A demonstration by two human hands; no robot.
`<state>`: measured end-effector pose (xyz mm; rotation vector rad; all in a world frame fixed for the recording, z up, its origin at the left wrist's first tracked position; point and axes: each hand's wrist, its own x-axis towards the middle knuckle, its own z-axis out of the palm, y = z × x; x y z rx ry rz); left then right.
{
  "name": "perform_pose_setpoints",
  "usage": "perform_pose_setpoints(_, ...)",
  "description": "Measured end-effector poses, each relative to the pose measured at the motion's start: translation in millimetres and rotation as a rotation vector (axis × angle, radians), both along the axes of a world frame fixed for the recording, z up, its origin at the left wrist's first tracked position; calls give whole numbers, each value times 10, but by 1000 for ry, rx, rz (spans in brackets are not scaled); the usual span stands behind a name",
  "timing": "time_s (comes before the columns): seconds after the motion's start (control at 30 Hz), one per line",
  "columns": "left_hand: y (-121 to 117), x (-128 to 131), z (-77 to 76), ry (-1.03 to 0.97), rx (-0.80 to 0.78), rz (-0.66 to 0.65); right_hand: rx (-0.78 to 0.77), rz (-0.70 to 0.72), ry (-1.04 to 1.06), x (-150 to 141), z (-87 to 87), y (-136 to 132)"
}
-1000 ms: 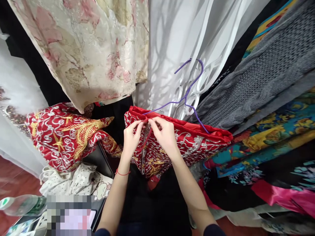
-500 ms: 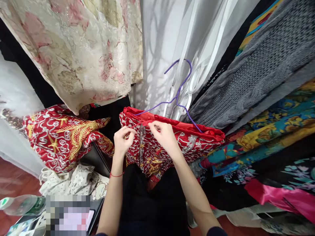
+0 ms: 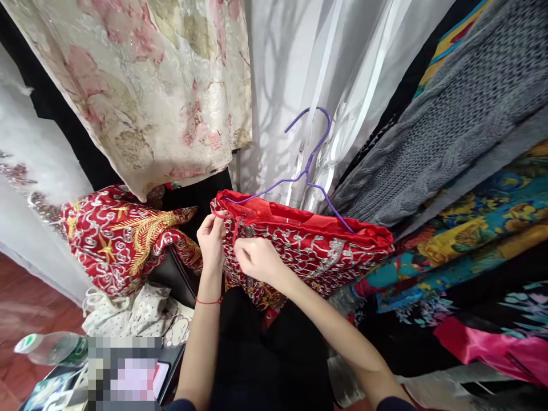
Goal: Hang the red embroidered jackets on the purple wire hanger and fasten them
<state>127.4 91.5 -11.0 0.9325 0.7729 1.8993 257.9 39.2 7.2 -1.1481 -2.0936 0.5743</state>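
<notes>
A red garment [image 3: 299, 251] with silver and gold embroidery hangs across the middle, its waist edge open at the top. Inside that edge sit the arms of a purple wire hanger [image 3: 314, 154], hook upward. My left hand [image 3: 211, 234], at the garment's left corner, pinches a thin red cord [image 3: 237, 227]. Lower and just to the right, my right hand [image 3: 257, 258] is closed at the cord's other stretch, in front of the embroidered cloth. The fingertips of the right hand are partly hidden.
A cream floral cloth [image 3: 188, 97] hangs at upper left. Another red embroidered piece [image 3: 128, 234] lies at left above a dotted white cloth [image 3: 132, 311]. A plastic bottle [image 3: 53, 348] lies lower left. Grey knitwear [image 3: 449, 125] and patterned garments hang along the right.
My hands have moved from being close together at the waist edge. The left shifted left to the corner; the right came down and left, with the cord between them.
</notes>
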Motion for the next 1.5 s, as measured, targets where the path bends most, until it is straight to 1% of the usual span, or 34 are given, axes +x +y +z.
perform_pose_setpoints(0.07,-22,-54,-12,4,28,-71,-237,-116,146,58,-170,128)
perform_pose_setpoints(0.1,-39,-79,-21,46,37,-113,-296,-150,210,104,-222,187)
perform_pose_setpoints(0.13,-59,-102,-30,110,43,-156,-303,-165,256,158,-246,231)
perform_pose_setpoints(0.2,-101,-144,-47,273,60,-241,-192,-116,292,269,-209,260)
perform_pose_setpoints(0.27,-136,-180,-52,416,91,-312,-62,-6,294,369,-96,221)
perform_pose_setpoints(0.33,-160,-214,-32,511,114,-364,10,95,307,443,28,168)
perform_pose_setpoints(0.4,-174,-247,20,591,111,-413,77,152,324,488,107,153)
perform_pose_setpoints(0.47,-179,-285,97,663,89,-465,157,208,315,504,128,186)
perform_pose_setpoints(0.57,-165,-355,225,745,63,-538,273,298,228,489,103,268)
perform_pose_setpoints(0.63,-143,-398,293,811,59,-575,333,316,148,475,89,315)
perform_pose_setpoints(0.7,-115,-422,332,882,65,-607,404,288,76,475,90,356)
perform_pose_setpoints(0.8,-76,-399,322,945,66,-619,553,230,-76,509,109,415)
perform_pose_setpoints(0.9,-51,-310,247,886,29,-560,715,144,-237,540,124,450)
perform_pose_setpoints(1.0,-54,-194,167,763,9,-473,837,29,-301,520,115,429)
perform_pose_setpoints(1.1,-71,-113,131,703,46,-417,883,-67,-253,471,87,364)
perform_pose_setpoints(1.2,-60,-93,135,639,75,-329,844,-188,-117,448,61,302)
perform_pose_setpoints(1.27,-30,-105,146,582,80,-215,789,-278,-36,452,56,280)
perform_pose_setpoints(1.33,9,-128,158,586,103,-76,744,-346,7,468,62,270)
perform_pose_setpoints(1.43,57,-173,173,732,160,184,719,-398,-1,510,83,250)
perform_pose_setpoints(1.5,84,-202,173,858,167,354,712,-433,-54,547,96,228)
